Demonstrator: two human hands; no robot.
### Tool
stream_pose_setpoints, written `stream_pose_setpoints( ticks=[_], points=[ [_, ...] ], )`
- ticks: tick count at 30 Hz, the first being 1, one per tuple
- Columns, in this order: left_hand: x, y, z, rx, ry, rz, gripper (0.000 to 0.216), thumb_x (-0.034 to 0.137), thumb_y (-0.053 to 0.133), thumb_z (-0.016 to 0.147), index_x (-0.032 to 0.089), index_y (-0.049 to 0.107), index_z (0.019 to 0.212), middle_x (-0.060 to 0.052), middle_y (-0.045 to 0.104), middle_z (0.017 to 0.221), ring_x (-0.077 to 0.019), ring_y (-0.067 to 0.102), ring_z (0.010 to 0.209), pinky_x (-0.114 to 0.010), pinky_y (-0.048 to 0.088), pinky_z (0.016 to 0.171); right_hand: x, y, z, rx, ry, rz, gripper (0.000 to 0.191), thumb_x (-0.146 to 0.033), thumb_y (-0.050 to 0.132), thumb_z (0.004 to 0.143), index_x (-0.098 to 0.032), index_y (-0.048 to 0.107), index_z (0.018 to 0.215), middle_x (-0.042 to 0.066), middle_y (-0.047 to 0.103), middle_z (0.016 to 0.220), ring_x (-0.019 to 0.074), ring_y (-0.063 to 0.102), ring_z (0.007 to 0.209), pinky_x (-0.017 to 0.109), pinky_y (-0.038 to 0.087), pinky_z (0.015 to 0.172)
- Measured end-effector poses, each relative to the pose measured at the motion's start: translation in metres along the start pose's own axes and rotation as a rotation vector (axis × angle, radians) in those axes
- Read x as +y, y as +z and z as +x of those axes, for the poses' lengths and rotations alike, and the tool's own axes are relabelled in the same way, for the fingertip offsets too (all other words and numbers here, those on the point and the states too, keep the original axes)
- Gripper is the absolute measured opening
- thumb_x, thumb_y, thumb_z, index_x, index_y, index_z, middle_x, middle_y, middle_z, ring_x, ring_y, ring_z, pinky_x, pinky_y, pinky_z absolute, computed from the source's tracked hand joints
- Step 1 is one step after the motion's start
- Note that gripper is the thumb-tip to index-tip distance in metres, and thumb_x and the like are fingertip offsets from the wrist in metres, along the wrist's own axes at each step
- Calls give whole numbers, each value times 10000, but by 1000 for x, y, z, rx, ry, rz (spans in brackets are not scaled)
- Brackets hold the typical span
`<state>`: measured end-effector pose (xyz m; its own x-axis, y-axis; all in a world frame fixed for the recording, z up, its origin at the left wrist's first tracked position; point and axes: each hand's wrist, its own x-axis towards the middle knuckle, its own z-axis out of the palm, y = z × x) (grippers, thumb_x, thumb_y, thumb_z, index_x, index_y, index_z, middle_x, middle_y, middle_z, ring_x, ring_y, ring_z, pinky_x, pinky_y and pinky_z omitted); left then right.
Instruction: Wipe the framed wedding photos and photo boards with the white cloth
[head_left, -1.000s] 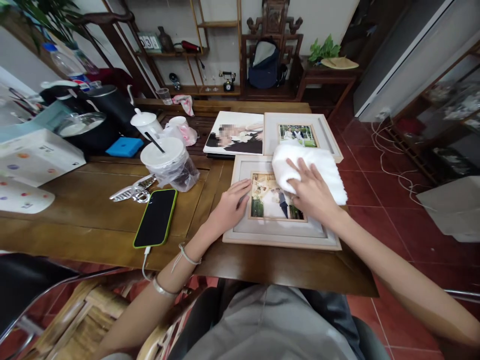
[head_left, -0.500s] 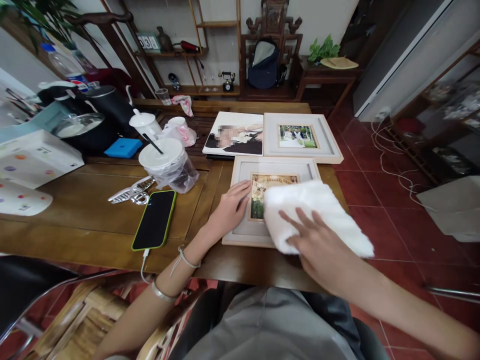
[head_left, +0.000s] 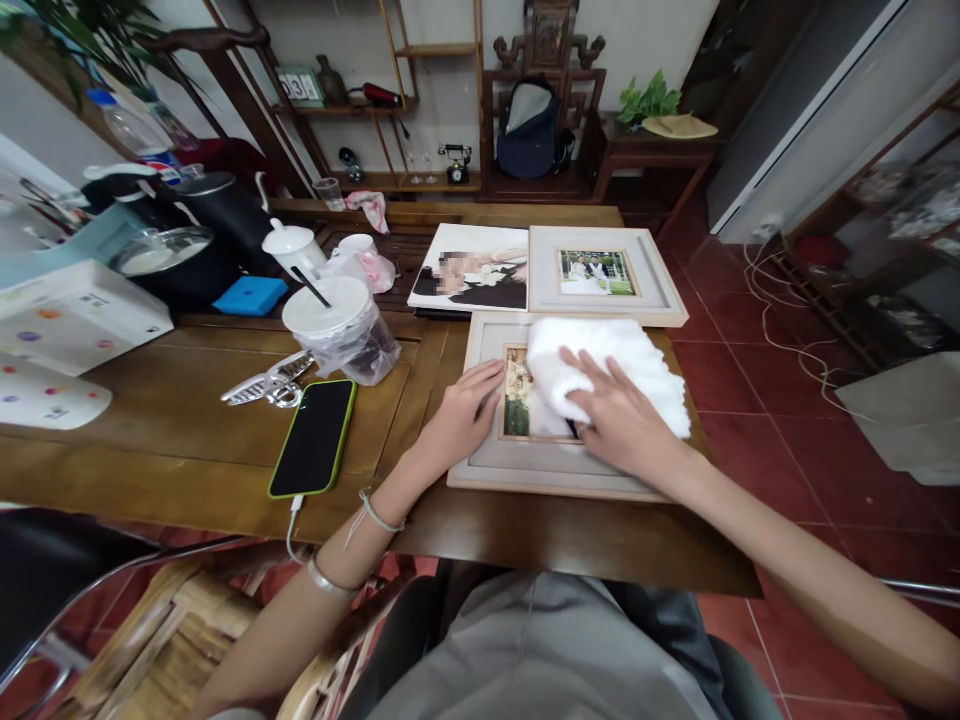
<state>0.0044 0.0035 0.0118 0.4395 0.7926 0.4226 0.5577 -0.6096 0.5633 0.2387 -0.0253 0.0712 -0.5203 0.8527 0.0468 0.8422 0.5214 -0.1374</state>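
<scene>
A picture frame with a pale border lies flat at the table's front edge, its photo partly hidden. On the frame's left border rests my left hand, fingers stretched out and thumb apart; it grips nothing. My right hand has its bent fingers on a bunched white towel, pressing it against the right part of the frame. The towel covers the upper right of the photo and border. Behind them lie a second framed photo and a white-and-black photo panel, side by side.
To the left are a phone on a charging cable, a silver metal clip, a bagged lidded cup with a straw and a blue box. A tissue box stands further left. The table's right edge is close to the frames.
My right hand has moved up and away from me with the towel, which now lies further over the frame and no longer hangs past its lower right corner. My left hand has stayed put.
</scene>
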Motion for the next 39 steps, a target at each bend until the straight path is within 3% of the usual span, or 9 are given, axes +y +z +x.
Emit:
stream_pose_setpoints(
  ticks=[4, 9, 12, 18, 24, 29, 34, 39],
  points=[
    [0, 1, 0, 9, 10, -3, 356, 184, 431, 941, 96, 606, 1237, -170, 596, 1314, -262, 524, 1278, -482, 423, 1094, 33, 7, 41, 138, 21, -109, 387, -36, 562, 685, -108, 683, 1046, 140, 171, 1578, 441, 102, 1423, 671, 155, 1120],
    [0, 2, -1, 4, -11, -10, 372, 192, 410, 953, 70, 578, 1261, -178, 582, 1329, -251, 503, 1294, -466, 403, 1110, 33, 8, 59, 101, 9, -159, 419, -20, 501, 706, -115, 695, 1064, 133, 328, 1527, 452, 117, 1419, 729, 144, 1083],
    [1, 2, -2, -5, -40, -2, 400, 198, 371, 969, 63, 527, 1311, -183, 540, 1373, -244, 452, 1336, -475, 367, 1133, 13, 5, 41, 11, -36, -158, 458, 7, 476, 699, -122, 700, 1077, 137, 359, 1509, 443, 178, 1410, 719, 182, 1075],
    [2, 3, -3, -19, -72, -11, 405, 204, 344, 976, 135, 500, 1344, -151, 503, 1416, -232, 414, 1365, -493, 350, 1138, -36, -21, -33, -194, -137, 24, 469, 6, 496, 674, -186, 721, 1039, 109, 396, 1489, 390, 273, 1394, 661, 253, 1090],
    [-1, 3, -4, -60, -59, 4, 440, 128, 320, 948, 134, 481, 1358, -155, 482, 1431, -232, 388, 1379, -501, 335, 1143, -66, -40, -74, -173, -254, 227, 337, -57, 540, 640, -230, 735, 854, 68, 474, 1440, 346, 418, 1328, 567, 388, 1061],
    [0, 2, -4, -88, -72, 21, 444, 121, 298, 954, 96, 466, 1364, -172, 459, 1446, -233, 370, 1389, -492, 338, 1142, -56, -21, -52, -144, -166, 167, 427, 0, 504, 616, -185, 730, 929, 106, 445, 1458, 342, 357, 1365, 576, 334, 1097],
    [1, 1, -3, -78, -76, 13, 424, 182, 311, 975, 115, 473, 1361, -171, 473, 1434, -247, 385, 1379, -517, 346, 1130, -13, 1, -7, -8, -29, -22, 389, 19, 481, 675, -112, 712, 959, 149, 357, 1508, 355, 221, 1419, 573, 226, 1149],
    [2, 2, -4, -57, -93, -7, 415, 226, 306, 992, 138, 478, 1360, -148, 485, 1429, -234, 390, 1378, -491, 334, 1142, 14, 3, 31, 96, 96, -108, 384, -1, 474, 712, -63, 669, 1038, 190, 288, 1534, 401, 173, 1423, 593, 233, 1132]
  ],
)
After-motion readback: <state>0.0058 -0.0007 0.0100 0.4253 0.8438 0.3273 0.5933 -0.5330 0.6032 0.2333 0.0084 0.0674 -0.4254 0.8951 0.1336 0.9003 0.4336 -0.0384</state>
